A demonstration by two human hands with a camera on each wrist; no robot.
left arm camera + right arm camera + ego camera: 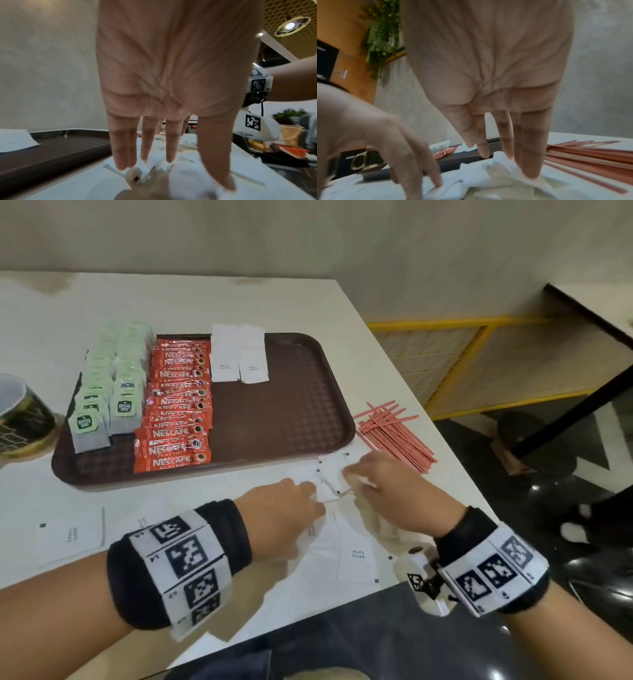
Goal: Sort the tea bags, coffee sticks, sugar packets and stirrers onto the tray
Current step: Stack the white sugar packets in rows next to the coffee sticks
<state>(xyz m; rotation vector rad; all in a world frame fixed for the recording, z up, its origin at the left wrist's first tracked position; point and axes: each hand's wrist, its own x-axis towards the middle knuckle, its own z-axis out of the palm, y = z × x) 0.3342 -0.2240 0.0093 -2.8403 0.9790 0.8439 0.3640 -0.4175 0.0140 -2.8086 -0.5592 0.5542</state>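
A brown tray (281, 412) holds rows of green-tagged tea bags (109, 392), red coffee sticks (178, 412) and a few white sugar packets (236, 357). In front of its near right corner lies a heap of loose sugar packets (330, 481). My left hand (305, 491) and right hand (363, 474) both rest on that heap with straight fingers. In the left wrist view the fingertips (122, 165) touch the packets (187, 174). The right wrist view shows my right fingers (530, 169) pressing on crumpled packets (476, 174). Red stirrers (394, 433) lie on the table right of the tray.
More sugar packets lie flat near the table's front edge (356, 559) and one at the far left (70, 537). A dark tin (20, 416) stands left of the tray. The table's edge drops off just right of the stirrers (590, 155).
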